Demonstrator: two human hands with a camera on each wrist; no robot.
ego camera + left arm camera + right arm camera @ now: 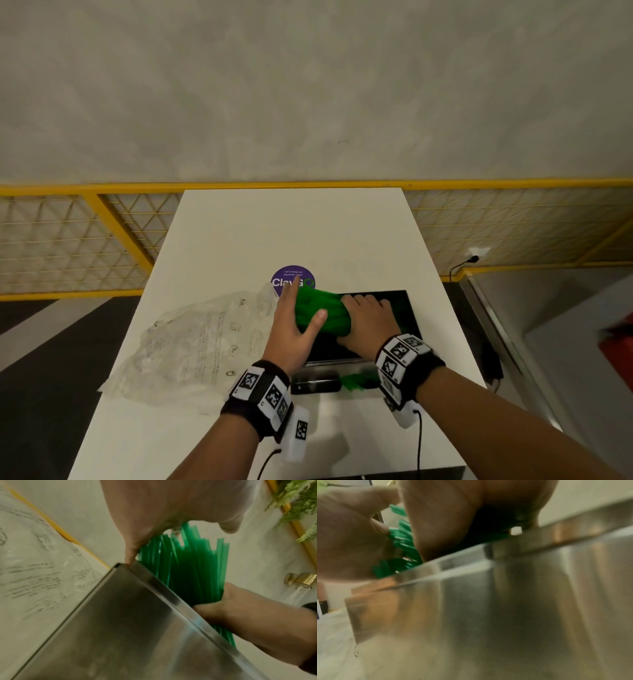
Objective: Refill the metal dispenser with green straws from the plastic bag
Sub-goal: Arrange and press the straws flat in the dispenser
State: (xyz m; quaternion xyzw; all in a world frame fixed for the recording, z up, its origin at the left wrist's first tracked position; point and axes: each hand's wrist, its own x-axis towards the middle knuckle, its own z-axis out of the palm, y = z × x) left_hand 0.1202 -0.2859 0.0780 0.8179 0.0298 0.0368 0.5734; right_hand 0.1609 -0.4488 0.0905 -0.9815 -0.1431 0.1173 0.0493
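Observation:
The open-topped metal dispenser [394, 308] stands on the white table [291, 226] in the head view. A thick bundle of green straws [318, 313] lies over its left rim. My right hand [363, 320] grips the bundle from above, fingers curled round it. My left hand [299, 308] is flat with straight fingers against the left ends of the straws, thumb over the top. The clear plastic bag [191, 346] lies crumpled to the left. The left wrist view shows the straws [188, 568] above the dispenser's steel wall [120, 615]. The right wrist view shows the straws [402, 540] and the dispenser's wall [505, 601], blurred.
A round purple sticker [293, 279] is on the table just behind the straws. Some green straws [356, 380] show in the dispenser's front tray. A yellow mesh railing [102, 240] runs behind the table. Table edges lie close on both sides.

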